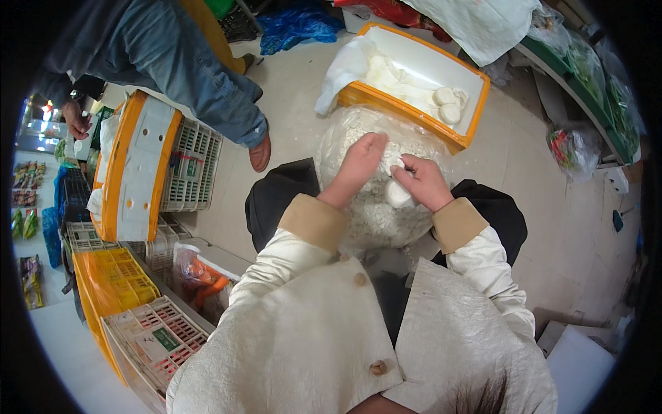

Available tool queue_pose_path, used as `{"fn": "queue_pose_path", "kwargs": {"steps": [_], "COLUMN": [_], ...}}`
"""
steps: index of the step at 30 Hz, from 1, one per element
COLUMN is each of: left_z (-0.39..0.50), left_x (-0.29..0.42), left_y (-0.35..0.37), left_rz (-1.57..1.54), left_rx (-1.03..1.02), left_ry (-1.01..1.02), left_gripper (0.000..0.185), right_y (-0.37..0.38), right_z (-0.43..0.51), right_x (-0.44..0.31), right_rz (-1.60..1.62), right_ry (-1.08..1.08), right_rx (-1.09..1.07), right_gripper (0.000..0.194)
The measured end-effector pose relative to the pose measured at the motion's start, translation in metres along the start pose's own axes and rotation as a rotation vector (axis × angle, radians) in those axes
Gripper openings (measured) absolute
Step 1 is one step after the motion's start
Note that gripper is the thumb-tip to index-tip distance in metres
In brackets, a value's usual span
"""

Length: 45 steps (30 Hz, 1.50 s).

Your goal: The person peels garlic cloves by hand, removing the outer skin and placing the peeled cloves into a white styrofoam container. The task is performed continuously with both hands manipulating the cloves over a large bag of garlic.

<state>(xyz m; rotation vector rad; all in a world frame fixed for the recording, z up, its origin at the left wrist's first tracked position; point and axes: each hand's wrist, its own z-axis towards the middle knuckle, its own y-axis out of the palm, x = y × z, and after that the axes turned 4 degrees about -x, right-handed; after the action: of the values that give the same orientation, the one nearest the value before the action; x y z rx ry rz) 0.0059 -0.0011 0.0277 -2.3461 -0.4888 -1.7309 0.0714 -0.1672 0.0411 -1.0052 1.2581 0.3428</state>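
Note:
A clear plastic bag [393,227] full of small white crumbly pieces [370,207] stands between my knees. Over its mouth, my right hand [421,181] has its fingers curled around a smooth white rounded piece [398,194], whose lower part shows below the thumb. My left hand [362,160] is just beside it, slightly blurred, fingers bent over the crumbly pieces; whether it holds any is hidden. Beyond the bag, an orange-rimmed white foam box [478,103] holds a whitish cloth [388,75] and a few round white pieces [449,113].
Another person in jeans [181,67] stands at upper left, by an orange-edged foam box [139,176] on a plastic crate [194,168]. More crates [160,336] line the left. A green-edged shelf [574,83] with bagged vegetables is at right; a bag [574,150] lies below it.

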Motion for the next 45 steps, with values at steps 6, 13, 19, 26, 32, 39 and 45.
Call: {"fn": "queue_pose_path", "kwargs": {"steps": [6, 13, 19, 26, 32, 39, 45], "left_z": [0.008, 0.012, -0.002, 0.009, 0.026, 0.020, 0.004], "left_x": [-0.021, -0.012, -0.009, -0.017, 0.004, 0.108, 0.104], "left_y": [0.004, -0.006, 0.014, -0.004, -0.030, -0.061, -0.050], "left_rz": [0.129, -0.368, 0.404, -0.391, -1.092, -1.184, -1.141], "left_rx": [-0.020, -0.107, -0.012, -0.031, -0.266, -0.349, -0.303], "left_ry": [0.280, -0.070, 0.478, -0.073, 0.003, 0.184, 0.051], "left_gripper": [0.024, 0.037, 0.027, 0.032, 0.017, 0.054, 0.029], "right_y": [-0.001, 0.002, 0.000, 0.000, -0.056, -0.077, -0.051], "right_z": [-0.001, 0.003, 0.003, 0.000, 0.035, 0.066, 0.041], "right_x": [0.000, 0.001, 0.015, 0.000, -0.017, -0.078, -0.095], "right_rz": [-0.037, 0.201, 0.227, 0.258, 1.120, 1.219, 0.946], "right_ry": [-0.039, 0.065, 0.166, 0.091, 0.044, -0.185, -0.013], "right_rx": [0.021, -0.005, -0.048, 0.018, 0.226, -0.016, -0.063], "right_gripper": [0.025, 0.021, 0.022, 0.020, 0.028, 0.031, 0.032]}}
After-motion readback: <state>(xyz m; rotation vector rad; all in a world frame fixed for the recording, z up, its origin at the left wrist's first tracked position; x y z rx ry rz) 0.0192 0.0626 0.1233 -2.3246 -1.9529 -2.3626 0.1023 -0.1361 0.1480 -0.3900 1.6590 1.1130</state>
